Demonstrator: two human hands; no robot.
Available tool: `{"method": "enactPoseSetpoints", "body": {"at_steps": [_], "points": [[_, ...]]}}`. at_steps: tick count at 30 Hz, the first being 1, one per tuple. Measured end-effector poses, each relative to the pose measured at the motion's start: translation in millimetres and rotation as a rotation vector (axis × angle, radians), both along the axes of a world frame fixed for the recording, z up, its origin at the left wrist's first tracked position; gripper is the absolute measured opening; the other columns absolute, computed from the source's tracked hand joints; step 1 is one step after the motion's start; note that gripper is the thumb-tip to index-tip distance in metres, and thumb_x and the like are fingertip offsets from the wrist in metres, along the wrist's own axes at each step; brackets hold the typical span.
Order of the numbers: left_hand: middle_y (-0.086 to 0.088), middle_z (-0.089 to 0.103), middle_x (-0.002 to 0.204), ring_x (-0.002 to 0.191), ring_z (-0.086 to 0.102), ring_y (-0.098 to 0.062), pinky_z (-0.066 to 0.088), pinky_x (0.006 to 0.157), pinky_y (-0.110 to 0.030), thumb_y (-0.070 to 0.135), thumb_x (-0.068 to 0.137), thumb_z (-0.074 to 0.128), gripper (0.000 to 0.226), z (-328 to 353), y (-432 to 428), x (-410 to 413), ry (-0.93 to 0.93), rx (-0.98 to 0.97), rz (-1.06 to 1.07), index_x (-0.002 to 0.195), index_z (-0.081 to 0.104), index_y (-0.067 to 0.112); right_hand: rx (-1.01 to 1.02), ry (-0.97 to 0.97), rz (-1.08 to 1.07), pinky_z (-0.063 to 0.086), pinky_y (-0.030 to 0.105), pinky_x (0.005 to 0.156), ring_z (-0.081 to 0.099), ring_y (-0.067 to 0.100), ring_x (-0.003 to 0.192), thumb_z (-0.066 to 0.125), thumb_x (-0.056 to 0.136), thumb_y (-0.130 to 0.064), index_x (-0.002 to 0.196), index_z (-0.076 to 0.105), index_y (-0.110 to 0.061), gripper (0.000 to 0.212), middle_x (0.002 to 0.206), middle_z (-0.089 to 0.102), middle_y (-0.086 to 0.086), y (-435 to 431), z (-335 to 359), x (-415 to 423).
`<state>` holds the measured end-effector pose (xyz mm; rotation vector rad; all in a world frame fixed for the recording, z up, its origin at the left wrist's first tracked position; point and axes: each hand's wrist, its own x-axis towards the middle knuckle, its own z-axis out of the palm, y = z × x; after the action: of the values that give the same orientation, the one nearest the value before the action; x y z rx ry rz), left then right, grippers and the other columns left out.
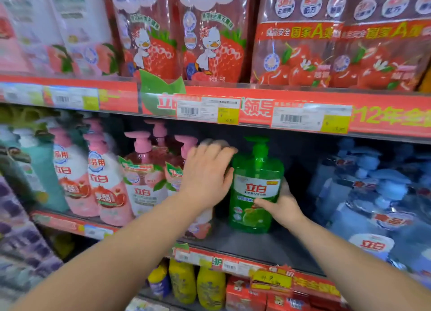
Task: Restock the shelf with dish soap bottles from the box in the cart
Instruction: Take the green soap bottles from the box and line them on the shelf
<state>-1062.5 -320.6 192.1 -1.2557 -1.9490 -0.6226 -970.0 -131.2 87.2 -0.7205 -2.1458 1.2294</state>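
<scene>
Placing: right hand (279, 205) is gripping green bottle (255, 189), now standing on shelf (268, 243).
Left hand (207, 173): spread, bracing pink bottles (144, 175).
Remaining: gap alongside is awaiting more.

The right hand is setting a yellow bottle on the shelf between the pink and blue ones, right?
Not yellow: the head view shows the bottle in the right hand is green. It does stand on the shelf between the pink bottles and the blue ones.

Open shelf (268, 247), apparently, beside blue bottles (377, 217).
</scene>
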Motion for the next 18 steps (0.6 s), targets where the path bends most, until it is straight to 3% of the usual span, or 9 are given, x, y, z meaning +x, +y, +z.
{"method": "enactPoseSetpoints", "body": {"at_steps": [2,4,5,9,18], "points": [[-0.014,0.059,0.122,0.118,0.051,-0.039,0.034,0.1,-0.049,0.04,0.065,0.074,0.06,3.8,-7.8,-17.7,0.056,-0.147,0.195,0.118,0.062,0.013,0.001,-0.013,-0.021,0.046,0.028,0.088,0.059,0.021,0.101,0.081,0.071,-0.009,0.137,0.035,-0.009,0.08,0.113,0.064,0.01,2.9,-2.5,-7.2],[-0.012,0.043,0.141,0.135,0.03,-0.038,0.021,0.109,-0.057,0.06,0.067,0.068,0.079,1.6,-12.8,-31.6,-0.04,-0.348,0.338,0.132,0.051,0.018,0.003,-0.025,-0.026,0.044,0.029,0.089,0.058,0.022,0.104,0.082,0.071,-0.01,0.136,0.037,-0.009,0.079,0.114,0.063,0.008,7.3,-3.5,-14.9],[-0.011,0.038,0.144,0.136,0.025,-0.038,0.024,0.108,-0.056,0.064,0.068,0.065,0.081,-1.4,-13.9,-36.6,-0.064,-0.378,0.346,0.133,0.05,0.019,0.001,-0.033,-0.024,0.043,0.028,0.089,0.057,0.021,0.104,0.082,0.071,-0.011,0.135,0.038,-0.009,0.078,0.115,0.062,0.007,9.3,-3.8,-19.2],[-0.017,0.053,0.129,0.124,0.041,-0.047,0.052,0.085,-0.053,0.055,0.059,0.077,0.073,-4.8,-15.1,-41.2,-0.064,-0.316,0.247,0.114,0.065,0.008,-0.003,-0.056,-0.046,0.042,0.028,0.091,0.057,0.023,0.11,0.081,0.071,-0.013,0.136,0.038,-0.014,0.078,0.123,0.061,0.009,17.6,-4.1,-37.6],[-0.018,0.053,0.129,0.125,0.04,-0.049,0.052,0.083,-0.055,0.052,0.062,0.076,0.064,-5.7,-14.1,-44.3,-0.068,-0.293,0.216,0.108,0.067,0.01,0.042,-0.101,-0.02,0.04,0.027,0.087,0.058,0.025,0.11,0.079,0.074,-0.018,0.137,0.036,-0.012,0.076,0.124,0.061,0.011,35.0,-3.5,-62.9]]}}
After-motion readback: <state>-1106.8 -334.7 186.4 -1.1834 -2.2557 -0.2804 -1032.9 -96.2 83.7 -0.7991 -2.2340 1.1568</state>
